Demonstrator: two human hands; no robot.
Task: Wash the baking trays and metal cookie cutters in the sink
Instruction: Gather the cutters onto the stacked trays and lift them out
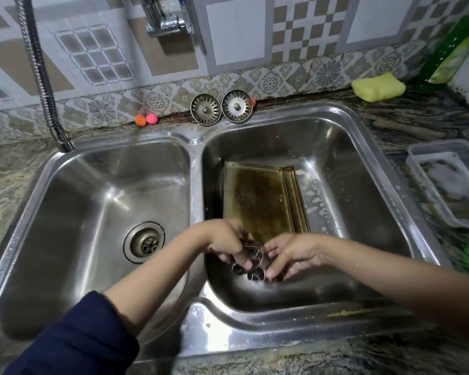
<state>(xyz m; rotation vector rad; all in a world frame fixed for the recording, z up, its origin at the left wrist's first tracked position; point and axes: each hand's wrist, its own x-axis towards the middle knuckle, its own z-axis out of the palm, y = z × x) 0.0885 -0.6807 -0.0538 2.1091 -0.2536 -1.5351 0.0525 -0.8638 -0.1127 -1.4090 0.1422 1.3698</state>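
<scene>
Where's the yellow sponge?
The yellow rectangular sponge lies on the counter at the head view's upper right, against the tiled wall, behind the right sink basin.

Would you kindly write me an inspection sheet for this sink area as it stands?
Surface: steel double sink set in a mottled stone counter; soap flecks in the right basin.
Job's things: stained baking trays stacked leaning in the right basin; metal cookie cutters held above that basin.
Clutter: two sink strainers, yellow sponge, plastic tub, two small balls, green bottle.
Hands: left hand and right hand both grip the cutters.
Cables: none; a flexible tap hose hangs over the left basin.
Surroundings: patterned wall tiles.
</scene>
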